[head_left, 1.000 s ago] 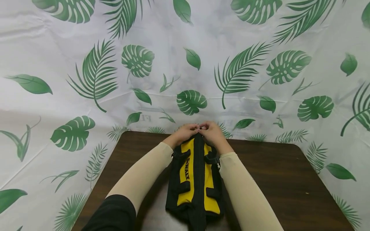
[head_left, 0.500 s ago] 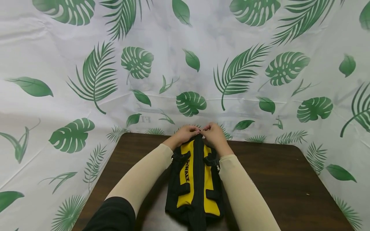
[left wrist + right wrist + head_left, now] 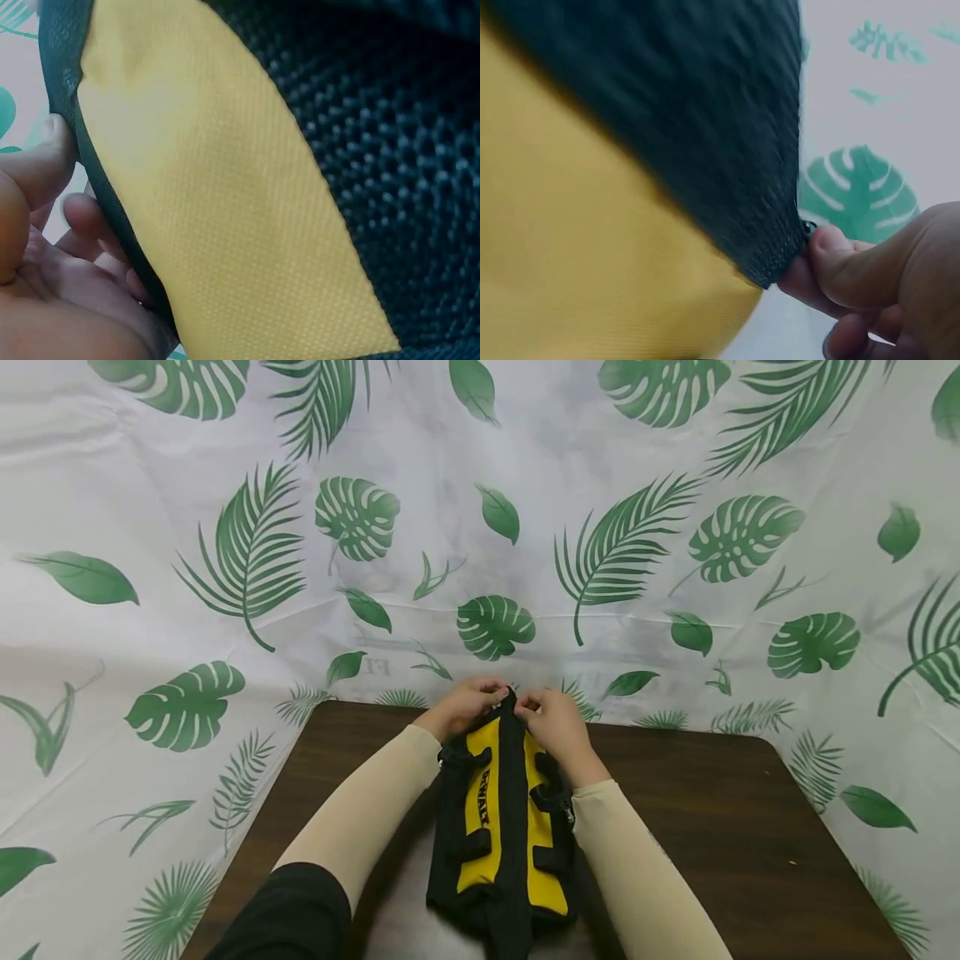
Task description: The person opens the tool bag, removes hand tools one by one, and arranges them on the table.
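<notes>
A black and yellow DEWALT bag [image 3: 477, 827] stands upright on the table, a black strip running along its top. The left hand [image 3: 467, 703] pinches the dark edge at the bag's far end; in the left wrist view that hand [image 3: 67, 262] has its thumb against the edge beside the yellow cloth [image 3: 217, 195]. Just right of the strip, the right hand [image 3: 553, 725] is at the same end. Seen from the right wrist, this hand [image 3: 877, 277] pinches the corner of the black fabric [image 3: 727, 172] between thumb and finger, by a small dark piece.
The dark brown wooden table [image 3: 697, 827] extends on both sides of the bag. Behind it hangs a white sheet [image 3: 420, 460] printed with green leaves. A tiny pale speck lies on the table at the right.
The hands, close together over the bag's far end before, are now slightly apart. The right hand has come a little nearer along the bag, and the dark tip shows between them.
</notes>
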The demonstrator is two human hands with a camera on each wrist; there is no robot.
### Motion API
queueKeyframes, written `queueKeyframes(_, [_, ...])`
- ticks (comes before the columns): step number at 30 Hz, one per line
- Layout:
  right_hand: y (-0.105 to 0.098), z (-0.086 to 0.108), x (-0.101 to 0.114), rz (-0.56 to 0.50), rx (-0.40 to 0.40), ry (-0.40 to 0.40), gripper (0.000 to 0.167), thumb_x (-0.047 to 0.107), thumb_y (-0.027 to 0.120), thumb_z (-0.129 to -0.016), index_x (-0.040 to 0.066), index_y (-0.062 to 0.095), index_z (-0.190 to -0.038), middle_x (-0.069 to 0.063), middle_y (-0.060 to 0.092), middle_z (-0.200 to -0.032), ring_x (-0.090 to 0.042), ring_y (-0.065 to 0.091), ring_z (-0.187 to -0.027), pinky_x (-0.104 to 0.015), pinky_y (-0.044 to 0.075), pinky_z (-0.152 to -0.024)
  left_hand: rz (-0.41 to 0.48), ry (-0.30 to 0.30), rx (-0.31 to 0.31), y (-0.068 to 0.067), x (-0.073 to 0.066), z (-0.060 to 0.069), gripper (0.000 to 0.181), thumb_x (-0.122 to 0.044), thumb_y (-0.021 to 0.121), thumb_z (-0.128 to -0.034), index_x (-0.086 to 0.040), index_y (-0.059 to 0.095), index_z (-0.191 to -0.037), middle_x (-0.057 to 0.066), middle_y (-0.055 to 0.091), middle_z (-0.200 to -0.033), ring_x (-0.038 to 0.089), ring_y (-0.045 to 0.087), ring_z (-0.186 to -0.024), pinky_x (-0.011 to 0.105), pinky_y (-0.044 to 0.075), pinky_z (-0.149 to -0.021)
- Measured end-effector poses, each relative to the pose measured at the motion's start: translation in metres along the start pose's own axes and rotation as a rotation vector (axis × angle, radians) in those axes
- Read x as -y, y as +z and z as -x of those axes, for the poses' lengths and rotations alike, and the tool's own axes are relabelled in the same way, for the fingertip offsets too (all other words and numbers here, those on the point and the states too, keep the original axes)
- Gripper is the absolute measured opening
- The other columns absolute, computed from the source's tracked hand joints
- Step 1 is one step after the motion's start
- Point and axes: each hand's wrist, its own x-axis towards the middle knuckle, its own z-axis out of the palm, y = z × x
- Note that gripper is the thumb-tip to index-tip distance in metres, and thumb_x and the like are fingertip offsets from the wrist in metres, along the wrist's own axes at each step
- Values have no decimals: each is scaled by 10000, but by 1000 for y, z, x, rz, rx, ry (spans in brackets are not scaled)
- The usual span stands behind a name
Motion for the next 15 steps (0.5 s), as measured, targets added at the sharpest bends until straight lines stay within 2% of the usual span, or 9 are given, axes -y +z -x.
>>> queueKeyframes(3, [2,15,1,9,-23,-31,131,184,764,-1043,141,782,-920,-31,773,-897,-169,590,-678,-330,482,-644,19,-2,-12,2,3,-1,179,-203,615,-1134,-80,739,-1176,-56,634,-904,129,455,-669,251,433,-685])
queueKeyframes(7, [1,35,3,2,-22,-51,120,199,775,-1033,173,785,-917,-1,787,-915,-147,600,-692,-334,505,-662,7,9,-21,0,1,-3,193,-191,642,-1122,-59,756,-1204,-72,660,-924,104,432,-614,246,427,-652])
queueKeyframes(11, [-2,54,6,1,-18,-60,86,200,783,-1024,196,797,-940,17,793,-963,-128,596,-705,-329,506,-676,-65,7,-14,-5,-8,-3,232,-215,669,-1108,-63,778,-1246,-44,696,-1001,110,458,-589,276,453,-653])
queueKeyframes(15, [-4,75,11,9,-34,-85,74,174,803,-1001,200,793,-933,35,770,-942,-114,606,-737,-323,534,-714,-87,-18,-8,-7,-14,0,240,-229,674,-1106,-76,780,-1256,-2,704,-1062,123,530,-640,275,503,-680])
